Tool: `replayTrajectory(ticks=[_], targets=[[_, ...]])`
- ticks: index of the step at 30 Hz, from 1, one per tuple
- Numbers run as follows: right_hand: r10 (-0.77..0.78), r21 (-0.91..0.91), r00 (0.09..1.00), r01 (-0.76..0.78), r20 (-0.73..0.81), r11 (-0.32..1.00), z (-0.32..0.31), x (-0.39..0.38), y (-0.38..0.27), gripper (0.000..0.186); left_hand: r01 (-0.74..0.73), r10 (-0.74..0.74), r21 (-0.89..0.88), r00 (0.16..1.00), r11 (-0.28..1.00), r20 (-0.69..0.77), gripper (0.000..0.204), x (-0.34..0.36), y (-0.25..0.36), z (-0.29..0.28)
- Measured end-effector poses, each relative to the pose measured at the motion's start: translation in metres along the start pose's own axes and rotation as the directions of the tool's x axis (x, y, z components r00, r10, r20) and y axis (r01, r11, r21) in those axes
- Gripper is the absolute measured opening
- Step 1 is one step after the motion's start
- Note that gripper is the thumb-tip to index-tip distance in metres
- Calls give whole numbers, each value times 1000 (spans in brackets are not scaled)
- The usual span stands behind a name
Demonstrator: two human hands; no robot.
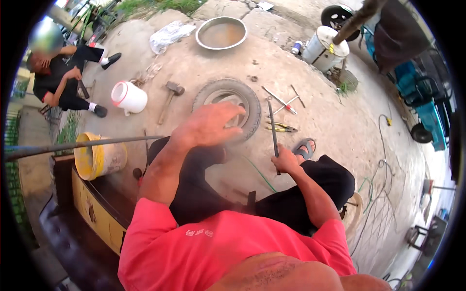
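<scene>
My left hand [211,125] is open, fingers spread, over the near left side of a wheel with a black tyre [253,109] lying flat on the ground. It holds nothing; I cannot tell whether it touches the wheel. To the right, my right hand [287,160] is closed around the lower end of a tyre lever [274,128], a long dark metal bar that points away from me. Yellow-handled pliers [282,127] lie just beyond that hand. A cross-shaped wrench [284,103] with a red part rests farther off. Left of the wheel is a hammer [171,97] with a large head.
A metal basin [197,36] with brownish water stands beyond the wheel. To the left are a white bucket [130,98] and a tipped yellow-rimmed bucket [114,154]. A seated person [63,77] holds a dark object at far left. A blue vehicle [412,87] stands right.
</scene>
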State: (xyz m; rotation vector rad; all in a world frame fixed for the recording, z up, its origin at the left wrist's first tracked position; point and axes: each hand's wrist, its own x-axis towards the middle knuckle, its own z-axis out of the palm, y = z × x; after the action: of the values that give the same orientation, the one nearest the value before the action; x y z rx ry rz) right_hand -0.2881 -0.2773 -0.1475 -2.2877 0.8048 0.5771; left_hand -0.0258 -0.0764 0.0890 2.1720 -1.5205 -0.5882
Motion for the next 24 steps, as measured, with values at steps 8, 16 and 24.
replayTrajectory(ticks=[8,16,24], targets=[[-45,-99,998,50,51,994,4,1,-11,72,-54,54,14,997,998,-49,46,-28,-11,4],[-10,-87,997,17,80,996,-5,-4,-20,71,-28,28,20,1000,999,-7,46,-26,-7,-1],[-44,-116,998,48,36,992,0,-1,-14,72,-24,24,21,999,999,25,46,-22,-7,-1]])
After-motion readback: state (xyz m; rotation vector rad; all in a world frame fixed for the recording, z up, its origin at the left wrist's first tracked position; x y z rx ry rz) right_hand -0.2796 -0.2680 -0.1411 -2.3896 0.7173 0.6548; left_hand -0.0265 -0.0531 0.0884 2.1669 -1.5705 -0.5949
